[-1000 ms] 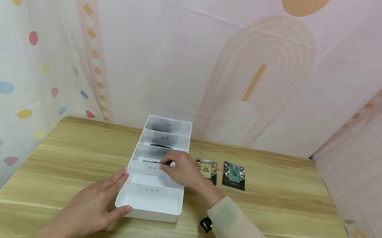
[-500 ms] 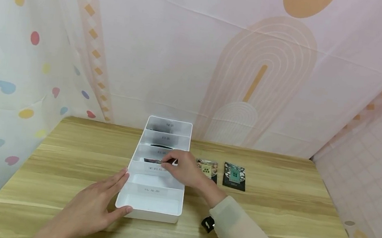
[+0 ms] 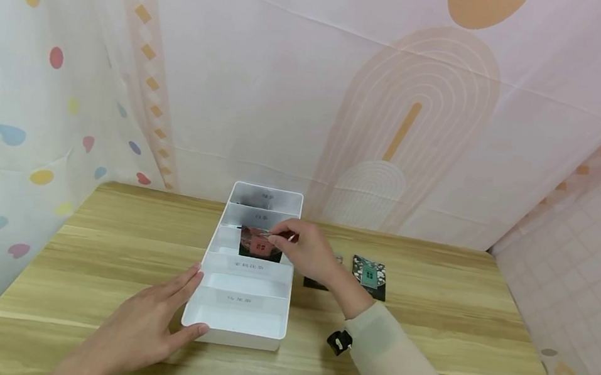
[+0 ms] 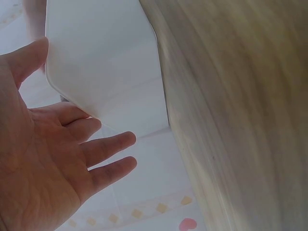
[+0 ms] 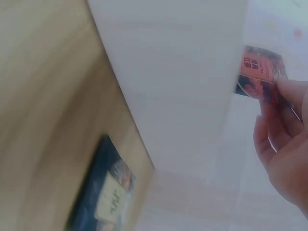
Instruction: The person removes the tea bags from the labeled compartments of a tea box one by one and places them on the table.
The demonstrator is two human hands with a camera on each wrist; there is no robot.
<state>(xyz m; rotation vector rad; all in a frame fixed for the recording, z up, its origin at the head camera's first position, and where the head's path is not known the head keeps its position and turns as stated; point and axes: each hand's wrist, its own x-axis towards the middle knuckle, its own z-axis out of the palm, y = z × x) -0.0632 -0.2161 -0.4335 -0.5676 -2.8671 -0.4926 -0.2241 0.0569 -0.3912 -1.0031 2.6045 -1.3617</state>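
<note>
A white divided box [image 3: 235, 338] with several labelled compartments stands on the table. Above its middle compartment, my right hand [image 3: 307, 253] pinches a red and black tea packet [image 3: 260, 247] by its upper right edge. In the right wrist view the packet's printed red face [image 5: 260, 70] shows beside the box wall. My left hand [image 3: 146, 319] rests against the box's front left corner. Its fingers are extended along the side, the thumb at the front rim, as the left wrist view also shows against the white wall [image 4: 106, 57].
A green-labelled packet [image 3: 369, 277] lies on the table right of the box. Between them, another packet [image 3: 316, 283] is partly covered by my right wrist. A black object [image 3: 339, 342] hangs by the right sleeve. A patterned cloth [image 3: 235, 77] closes off the back.
My right hand has risen and moved back slightly, drawing the red packet up out of the compartment so its face now shows. The left hand stays in place.
</note>
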